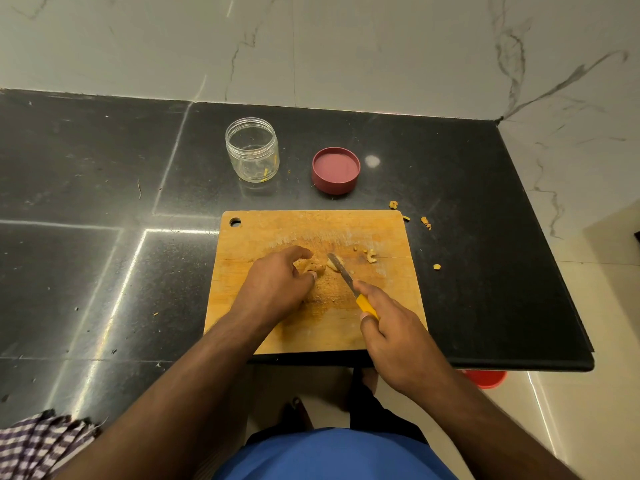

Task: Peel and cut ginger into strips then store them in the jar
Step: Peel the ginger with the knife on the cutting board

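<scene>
Head view: cutting step in hand. Left hand (pixel 277 282) pinches the ginger (pixel 313 266) between thumb and curled fingers, mid cutting board (pixel 311 233). Right hand (pixel 391 337) is wrapped round the yellow handle of the knife (pixel 343 273), blade tip on a cut piece (pixel 335 262) just right of the ginger. Peel looks partly left on the held chunk, hard to tell at this size. Scraps (pixel 371 256) lie on the board's right side, more off its right edge. Jar (pixel 252 149) stands open beyond the board's far edge, near empty; lid (pixel 336 170) sits beside it. Next, I'd judge: slice down close to the fingertips, keeping them tucked back.
</scene>
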A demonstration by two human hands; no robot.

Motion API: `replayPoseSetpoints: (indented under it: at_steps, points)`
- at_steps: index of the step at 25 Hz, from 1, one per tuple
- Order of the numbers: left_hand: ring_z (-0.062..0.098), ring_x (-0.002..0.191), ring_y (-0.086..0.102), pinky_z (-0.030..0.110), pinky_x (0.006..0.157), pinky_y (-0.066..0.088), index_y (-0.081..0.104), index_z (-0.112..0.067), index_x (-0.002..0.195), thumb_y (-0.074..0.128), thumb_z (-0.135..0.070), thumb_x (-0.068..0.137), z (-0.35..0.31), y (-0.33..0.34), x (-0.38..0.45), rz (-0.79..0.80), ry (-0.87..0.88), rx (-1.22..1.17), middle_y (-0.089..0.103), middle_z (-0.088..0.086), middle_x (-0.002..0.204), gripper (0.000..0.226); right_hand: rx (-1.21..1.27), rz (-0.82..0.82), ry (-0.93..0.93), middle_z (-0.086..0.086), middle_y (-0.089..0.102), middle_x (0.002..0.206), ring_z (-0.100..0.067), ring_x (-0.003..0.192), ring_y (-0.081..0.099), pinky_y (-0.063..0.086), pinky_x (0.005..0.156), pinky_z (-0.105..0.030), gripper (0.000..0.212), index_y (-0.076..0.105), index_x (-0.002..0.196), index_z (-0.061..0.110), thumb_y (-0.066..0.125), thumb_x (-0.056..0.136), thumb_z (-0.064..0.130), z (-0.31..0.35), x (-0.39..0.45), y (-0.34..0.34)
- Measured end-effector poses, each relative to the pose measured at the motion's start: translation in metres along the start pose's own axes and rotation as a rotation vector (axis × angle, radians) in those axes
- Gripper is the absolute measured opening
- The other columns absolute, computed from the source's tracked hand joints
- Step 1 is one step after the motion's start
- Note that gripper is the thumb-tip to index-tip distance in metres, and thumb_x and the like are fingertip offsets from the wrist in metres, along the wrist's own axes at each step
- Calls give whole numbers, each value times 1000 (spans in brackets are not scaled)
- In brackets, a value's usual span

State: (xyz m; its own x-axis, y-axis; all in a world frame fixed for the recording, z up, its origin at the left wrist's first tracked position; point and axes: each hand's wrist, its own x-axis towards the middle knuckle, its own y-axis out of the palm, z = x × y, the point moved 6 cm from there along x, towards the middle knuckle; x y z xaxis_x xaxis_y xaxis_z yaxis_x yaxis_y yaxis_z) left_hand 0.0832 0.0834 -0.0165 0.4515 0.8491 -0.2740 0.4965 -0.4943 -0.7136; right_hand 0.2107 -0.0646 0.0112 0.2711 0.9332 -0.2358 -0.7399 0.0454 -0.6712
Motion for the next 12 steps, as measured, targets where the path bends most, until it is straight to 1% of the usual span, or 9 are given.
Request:
replayPoseSetpoints:
  at_steps: [2, 4, 6, 9, 12]
  points:
    - [5, 76, 59, 20, 57, 40, 63, -33, 128, 63, -37, 94, -1, 0, 0, 9, 13, 19, 62, -9, 84, 34, 2, 13, 3, 9, 42, 148, 6, 124, 36, 29, 98, -9, 49, 31, 149, 30, 40, 102, 21, 1, -1, 4]
    - [3, 76, 58, 19, 58, 41, 64, -32, 126, 64, -37, 94, -1, -1, 1, 10, 2, 16, 59, -13, 83, 32, 4, 19, 3, 10, 41, 149, 9, 120, 32, 27, 97, -7, 49, 30, 150, 30, 39, 102, 22, 2, -1, 6]
    - [4, 76, 60, 20, 59, 44, 64, -31, 124, 66, -36, 94, 0, -2, 3, 11, -13, 4, 61, -12, 86, 31, 5, 15, -1, 10, 40, 149, 10, 120, 30, 25, 97, -6, 49, 30, 150, 30, 39, 103, 22, 4, -1, 6]
    - [8, 78, 65, 22, 60, 48, 65, -27, 125, 68, -35, 92, 3, -3, 5, 13, -25, -10, 68, -9, 94, 34, 6, 13, -5, 10, 40, 149, 8, 122, 32, 27, 99, -10, 50, 29, 150, 29, 39, 102, 21, 6, -1, 6]
    - [11, 81, 67, 27, 69, 55, 64, -24, 127, 70, -34, 92, 4, -3, 4, 14, -33, -33, 69, -7, 97, 37, 11, 16, -12, 9, 40, 149, 1, 129, 37, 31, 102, -13, 50, 29, 150, 29, 39, 102, 21, 9, -1, 7]
